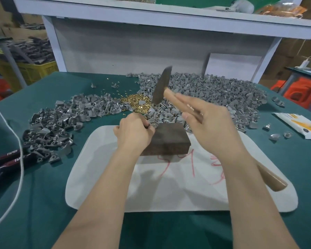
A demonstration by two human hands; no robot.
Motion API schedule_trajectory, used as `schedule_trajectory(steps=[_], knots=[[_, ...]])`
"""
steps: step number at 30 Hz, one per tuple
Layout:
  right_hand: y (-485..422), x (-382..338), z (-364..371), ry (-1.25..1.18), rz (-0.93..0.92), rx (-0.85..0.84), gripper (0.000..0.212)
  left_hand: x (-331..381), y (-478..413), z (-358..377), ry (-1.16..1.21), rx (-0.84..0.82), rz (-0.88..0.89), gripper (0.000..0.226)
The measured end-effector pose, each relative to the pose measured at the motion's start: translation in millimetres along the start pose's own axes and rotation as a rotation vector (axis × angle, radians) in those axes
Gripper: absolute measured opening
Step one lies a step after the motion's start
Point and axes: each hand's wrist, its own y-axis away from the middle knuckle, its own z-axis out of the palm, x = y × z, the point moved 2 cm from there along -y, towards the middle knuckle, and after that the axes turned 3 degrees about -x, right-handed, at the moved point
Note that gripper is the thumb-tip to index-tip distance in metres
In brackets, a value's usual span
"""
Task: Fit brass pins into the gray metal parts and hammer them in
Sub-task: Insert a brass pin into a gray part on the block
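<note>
A hammer (pixel 161 87) is held in the right hand (pixel 214 126). The fingers are wrapped loosely round its wooden handle, and the forefinger is laid along the shaft. The dark head is raised and blurred, above the far edge of a dark block (pixel 171 139). The handle's butt is seen past the wrist on the right.

The left hand (pixel 133 132) is curled tight at the block's far left corner, where a small piece (pixel 150 125) is pinched between the fingertips. It is mostly hidden, so what it is cannot be told. The block is set on a white mat (pixel 187 191), which is spread on the green table (pixel 43 194).

Brass pins (pixel 133 103) are heaped just beyond the left hand. Gray metal parts (pixel 56 123) are piled to the left of the pins, and more are piled on the far right.
</note>
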Motion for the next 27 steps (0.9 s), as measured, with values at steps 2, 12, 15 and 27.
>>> schedule_trajectory(steps=[2, 12, 15, 27], knots=[[-1.4, -0.9, -1.6, -0.012, -0.011, -0.008, 0.048, 0.1, -0.6, 0.2, -0.003, -0.002, -0.014, 0.027], [-0.4, 3.4, 5.2, -0.016, 0.074, -0.051, 0.053, 0.3, 1.9, -2.3, -0.001, -0.012, 0.041, 0.018], [-2.7, 2.4, 19.8, 0.025, 0.094, -0.098, 0.051, 5.1, 4.0, 0.1, -0.036, -0.077, 0.096, 0.019], [-7.1, 1.8, 54.4, 0.132, 0.226, -0.142, 0.011, 13.4, 9.1, 4.3, -0.053, -0.142, 0.197, 0.014]])
